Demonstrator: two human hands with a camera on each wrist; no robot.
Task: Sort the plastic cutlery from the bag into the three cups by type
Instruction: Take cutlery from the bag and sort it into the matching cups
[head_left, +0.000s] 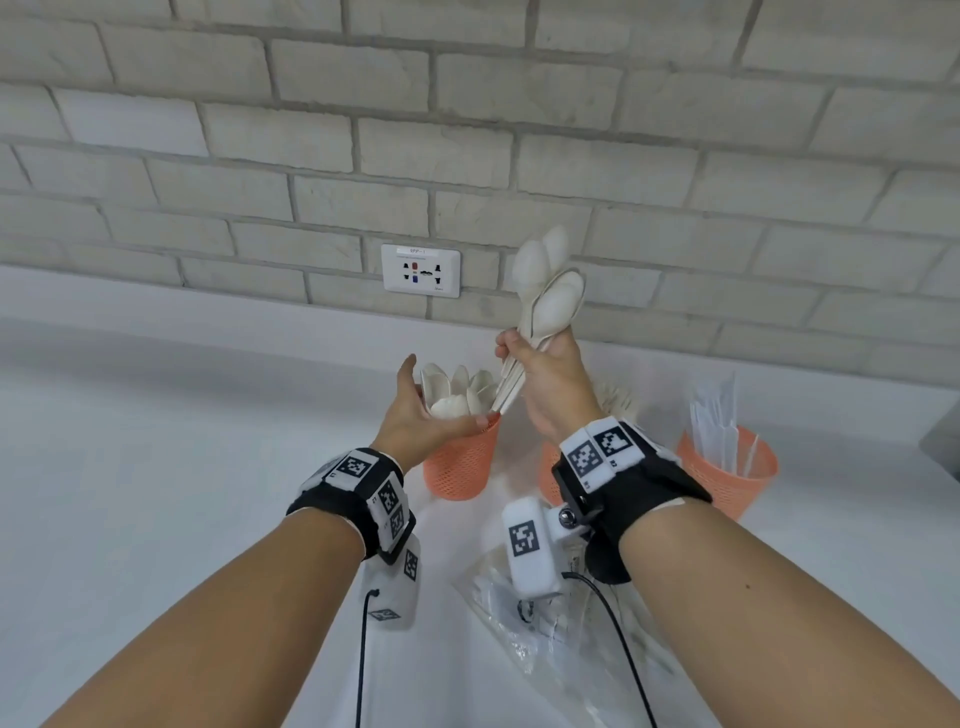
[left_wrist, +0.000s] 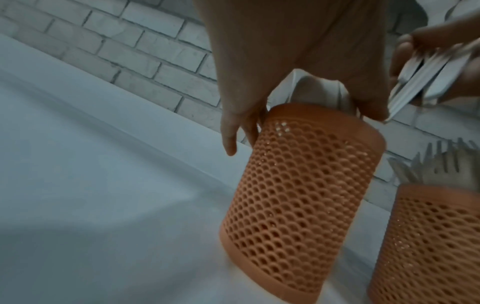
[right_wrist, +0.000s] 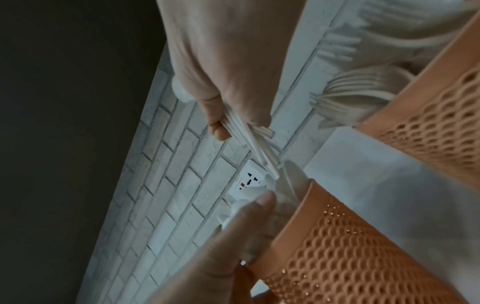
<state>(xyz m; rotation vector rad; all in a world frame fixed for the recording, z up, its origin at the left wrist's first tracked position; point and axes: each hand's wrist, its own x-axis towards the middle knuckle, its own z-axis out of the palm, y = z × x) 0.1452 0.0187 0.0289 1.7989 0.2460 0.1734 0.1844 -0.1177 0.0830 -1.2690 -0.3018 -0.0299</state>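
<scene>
Head view is bright and even, its brick wall (head_left: 519, 93) bowing at the edges; both wrist views are dim, bluish, blurred.

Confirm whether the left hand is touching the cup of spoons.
Touching. The left wrist view shows the left hand holding the rim of the cup of spoons.

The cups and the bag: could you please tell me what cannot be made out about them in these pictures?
- Middle cup, head view: mostly behind the right hand and wristband.
- Bag, head view: partly covered by the wrist camera; contents unclear through crumpled plastic.
- Spoons in the right hand's grip: overlapping, count unclear.
- Right cup: outside both wrist views.
</scene>
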